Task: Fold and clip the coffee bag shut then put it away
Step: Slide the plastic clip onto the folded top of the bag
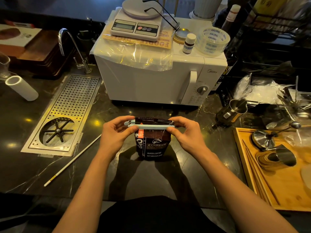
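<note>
A dark brown coffee bag (154, 147) stands upright on the black marble counter, just in front of me. Its top is folded over, and a long pale blue sealing clip (151, 126) lies across the fold. My left hand (117, 133) pinches the clip's left end, where its two arms are still slightly apart. My right hand (185, 132) grips the clip's right end together with the bag's folded top. Fingers of both hands hide the ends of the fold.
A white microwave (151, 81) stands right behind the bag, with a kitchen scale (136, 26), tape roll (212, 41) and small bottle on top. A perforated drip tray (67, 113) and white stick (72, 158) lie left. A wooden tray (277, 174) with metal tools sits right.
</note>
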### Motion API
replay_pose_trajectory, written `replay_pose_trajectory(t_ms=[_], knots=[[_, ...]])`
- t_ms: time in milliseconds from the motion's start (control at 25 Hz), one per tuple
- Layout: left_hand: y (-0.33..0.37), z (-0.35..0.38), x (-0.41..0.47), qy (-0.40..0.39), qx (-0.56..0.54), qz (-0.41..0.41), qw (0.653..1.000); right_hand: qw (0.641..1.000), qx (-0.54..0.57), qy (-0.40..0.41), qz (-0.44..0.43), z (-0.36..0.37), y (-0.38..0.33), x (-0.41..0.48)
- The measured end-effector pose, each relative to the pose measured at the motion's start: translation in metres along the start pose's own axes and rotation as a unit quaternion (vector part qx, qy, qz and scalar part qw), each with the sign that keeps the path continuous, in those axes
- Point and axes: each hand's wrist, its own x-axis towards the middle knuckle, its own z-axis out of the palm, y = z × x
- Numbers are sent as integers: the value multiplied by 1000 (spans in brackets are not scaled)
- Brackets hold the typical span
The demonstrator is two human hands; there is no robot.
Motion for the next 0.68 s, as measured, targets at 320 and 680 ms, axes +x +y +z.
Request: replay_pose_trajectory(t_ms=[320, 680], knots=[[-4, 5, -1, 37, 12, 36, 999, 1000, -18, 7, -7, 2, -1, -2], [-7, 6, 0, 69, 31, 42, 996, 999, -32, 9, -14, 2, -4, -1]])
